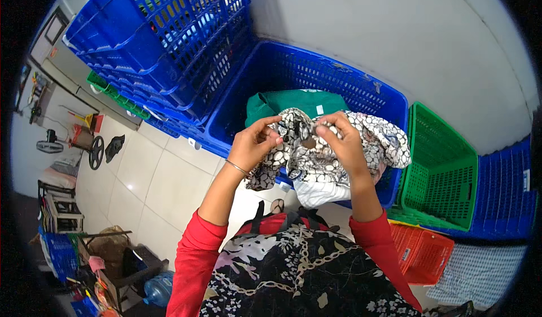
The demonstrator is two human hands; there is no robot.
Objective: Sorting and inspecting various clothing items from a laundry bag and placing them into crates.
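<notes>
A black-and-white pebble-patterned garment (360, 151) lies bunched over the front of a large blue plastic crate (296, 50). My left hand (254, 141) is at the garment's collar-like band, its thumb and forefinger apart; whether its other fingers grip cloth cannot be made out. Opposite it, my right hand (344, 141) pinches the patterned fabric between thumb and fingers. Under the garment a white striped cloth (322, 193) hangs over the crate's near rim. Behind the hands, inside the crate, sits a green cloth or bag (292, 101).
Tall blue crates (114, 58) are stacked on the left. To the right stand a green crate (444, 190), another blue crate (504, 185) and a red crate (423, 253). A white wall (381, 24) rises behind. Lower left are a water jug (159, 289) and a dark frame (123, 281).
</notes>
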